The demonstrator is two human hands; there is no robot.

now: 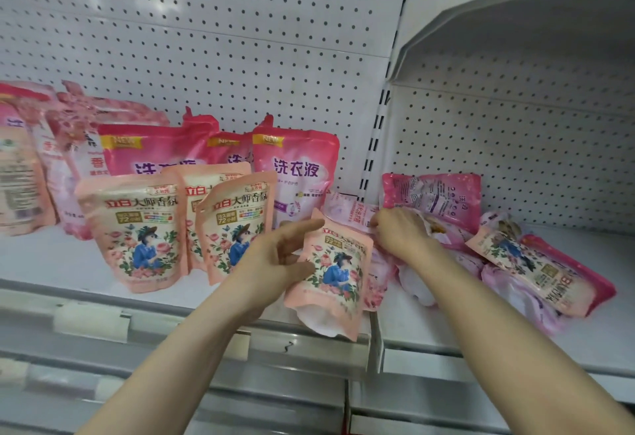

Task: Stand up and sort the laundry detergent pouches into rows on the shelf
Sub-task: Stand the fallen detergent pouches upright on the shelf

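Observation:
Pink detergent pouches fill a white shelf (68, 269). Three peach floral pouches (137, 231) stand upright in a front row, with deep-pink pouches (299, 166) upright behind them. My left hand (275, 262) grips the left edge of another peach floral pouch (335, 273), which leans tilted at the shelf's front edge. My right hand (400, 230) reaches into a heap of pouches lying flat (515, 262) on the right, its fingers pinching a light-pink pouch (347, 213) that lies at the heap's left end.
A pegboard back wall (240, 39) rises behind the shelf. A slotted upright (378, 125) divides the two bays. Another shelf (498, 5) overhangs the right bay. Price-tag rails (103, 324) run along the front edge. More pale pouches (24, 166) stand at far left.

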